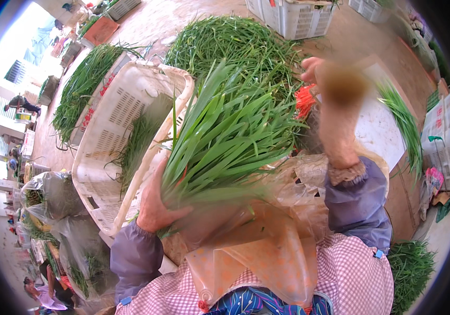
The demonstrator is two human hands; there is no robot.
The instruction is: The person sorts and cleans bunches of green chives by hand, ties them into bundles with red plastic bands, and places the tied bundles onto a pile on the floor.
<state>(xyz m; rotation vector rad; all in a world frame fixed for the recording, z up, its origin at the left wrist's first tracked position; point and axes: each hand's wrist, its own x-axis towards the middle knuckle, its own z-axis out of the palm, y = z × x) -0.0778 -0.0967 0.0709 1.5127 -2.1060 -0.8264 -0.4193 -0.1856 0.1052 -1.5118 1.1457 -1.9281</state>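
My left hand point(156, 206) is wrapped around the side of a thick bunch of Chinese chives point(225, 134), whose leaves fan out toward the far side over my lap. A bit of red tie shows among the leaves near that hand. To the right, my right hand point(312, 71) is raised beside a bundle of red ties point(304, 100). A brown blur on the lens covers much of it, so whether it holds anything is hidden. Beyond the bunch lies a large heap of loose chives point(225, 47).
A white perforated plastic crate point(108, 114) lies tilted at my left, with some greens inside. More chives point(87, 86) fill another crate beyond it. On the right, a thin bunch point(402, 126) rests at a white board's point(378, 122) edge. A white crate point(307, 19) stands far ahead. People are at left.
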